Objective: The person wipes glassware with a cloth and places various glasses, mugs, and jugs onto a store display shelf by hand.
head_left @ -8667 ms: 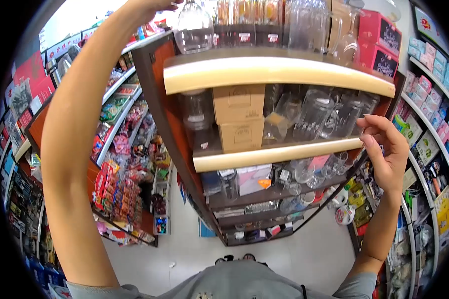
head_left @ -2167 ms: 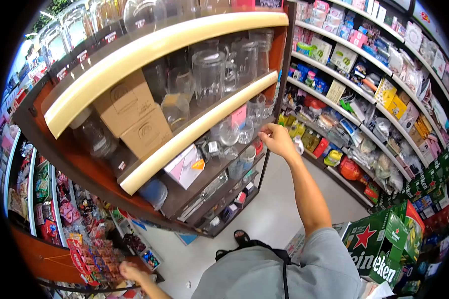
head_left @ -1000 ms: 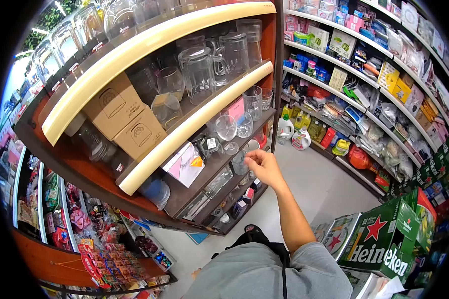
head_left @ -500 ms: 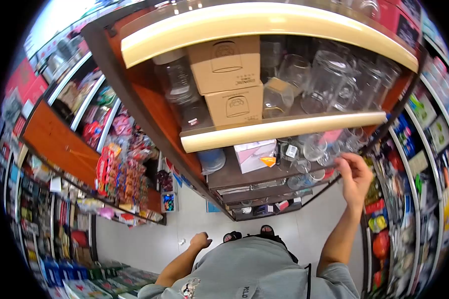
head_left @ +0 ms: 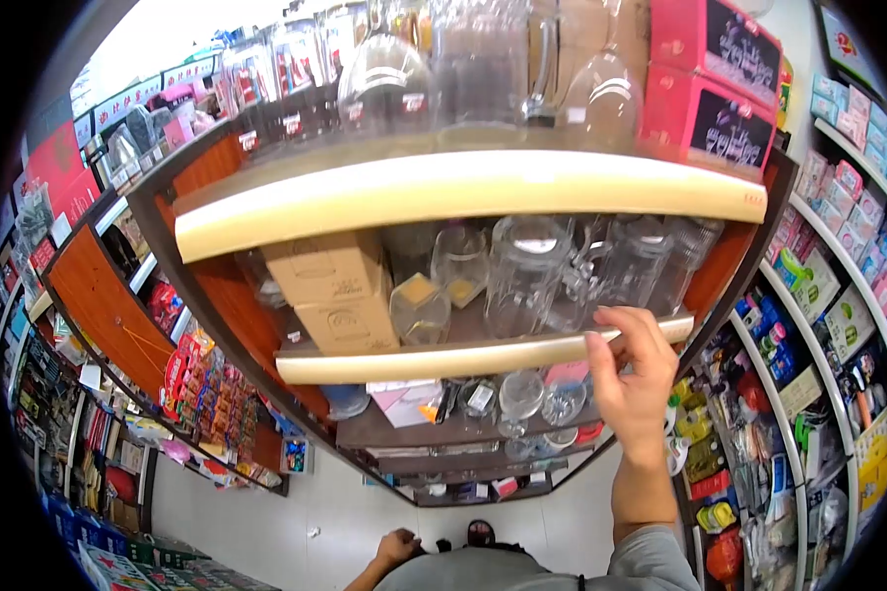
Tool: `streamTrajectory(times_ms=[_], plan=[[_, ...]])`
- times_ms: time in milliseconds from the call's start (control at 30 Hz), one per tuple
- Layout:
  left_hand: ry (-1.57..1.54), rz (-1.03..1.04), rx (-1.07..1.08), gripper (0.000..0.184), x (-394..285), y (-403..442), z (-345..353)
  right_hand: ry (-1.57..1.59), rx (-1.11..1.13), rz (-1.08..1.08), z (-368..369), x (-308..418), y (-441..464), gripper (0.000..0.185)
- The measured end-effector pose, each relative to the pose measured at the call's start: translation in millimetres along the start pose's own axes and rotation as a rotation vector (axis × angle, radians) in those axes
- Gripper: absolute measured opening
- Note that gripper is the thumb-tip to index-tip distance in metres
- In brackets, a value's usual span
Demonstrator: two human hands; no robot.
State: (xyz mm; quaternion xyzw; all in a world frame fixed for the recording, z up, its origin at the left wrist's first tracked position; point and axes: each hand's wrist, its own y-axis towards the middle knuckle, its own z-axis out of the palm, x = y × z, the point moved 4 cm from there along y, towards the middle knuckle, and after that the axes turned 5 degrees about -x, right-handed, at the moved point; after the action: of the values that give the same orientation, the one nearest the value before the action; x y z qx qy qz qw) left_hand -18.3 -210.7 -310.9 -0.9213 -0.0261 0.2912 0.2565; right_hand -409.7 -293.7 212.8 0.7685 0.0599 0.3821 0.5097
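My right hand is raised in front of the glassware shelf, by the right end of its cream edge strip. Its thumb and bent index finger stand apart, with nothing visible between them. Just behind the fingers stand clear glass mugs and a large lidded glass jar. On the shelf below, a stemmed glass bowl and a round glass are close to my wrist. Low down near my body hangs my left hand, its fingers loosely curled; I see nothing in it.
Brown cartons fill the left of the glass shelf. Above, large glass decanters and pink boxes stand behind the upper cream strip. Packed shelves run along the right. Snack packets hang at left.
The view has tilted up and shifted right, so the top shelf with decanters now shows. My right hand has risen from the lower glasses to the shelf strip. My left hand still hangs low.
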Motion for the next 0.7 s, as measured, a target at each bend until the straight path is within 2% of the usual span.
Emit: streamTrajectory(times_ms=[67, 100, 133, 167, 267, 333, 400, 467, 500, 567, 600, 633, 667, 700], plan=[[0.026, 0.04, 0.007, 0.051, 3, 0, 6, -0.073, 0.019, 0.029, 6, 2, 10, 0.026], [-0.011, 0.035, -0.003, 0.039, 6, 4, 10, -0.113, 0.042, 0.002, 9, 1, 15, 0.026], [-0.06, -0.013, 0.014, 0.047, 17, 11, 16, -0.155, 0.066, -0.022, 12, 0, 20, 0.026], [-0.112, 0.18, -0.114, 0.041, 8, 11, 16, -0.176, 0.07, -0.023, 14, 2, 24, 0.026], [-0.216, 0.125, -0.086, 0.04, -24, 6, -7, -0.176, 0.056, -0.005, 20, -1, 30, 0.025], [-0.263, 0.286, -0.219, 0.043, -21, 20, 1, -0.167, 0.026, -0.013, 25, -2, 29, 0.025], [-0.199, 0.283, -0.245, 0.041, -34, 26, -9, -0.224, 0.069, 0.019, 30, -6, 30, 0.023], [-0.281, 0.519, -0.222, 0.034, -65, 17, -29, -0.212, 0.045, -0.003, 34, -8, 30, 0.022], [-0.277, 0.495, -0.243, 0.029, -98, -6, -65, -0.218, 0.039, -0.003, 34, -9, 30, 0.022], [-0.586, 0.469, -0.15, 0.026, -179, -54, -159, -0.224, 0.033, -0.011, 35, -10, 30, 0.023], [-0.406, 0.662, -0.377, 0.02, -209, -68, -204, -0.224, 0.03, -0.017, 34, -10, 30, 0.023], [-0.37, 0.872, -0.597, 0.02, -239, -90, -252, -0.231, 0.021, -0.052, 33, -8, 30, 0.023], [-0.242, 0.839, -0.574, 0.027, -272, -117, -307, -0.241, 0.01, -0.085, 31, -5, 30, 0.024], [-0.218, 1.076, -0.782, 0.014, -307, -150, -353, -0.246, 0.006, -0.09, 28, 0, 30, 0.024]])
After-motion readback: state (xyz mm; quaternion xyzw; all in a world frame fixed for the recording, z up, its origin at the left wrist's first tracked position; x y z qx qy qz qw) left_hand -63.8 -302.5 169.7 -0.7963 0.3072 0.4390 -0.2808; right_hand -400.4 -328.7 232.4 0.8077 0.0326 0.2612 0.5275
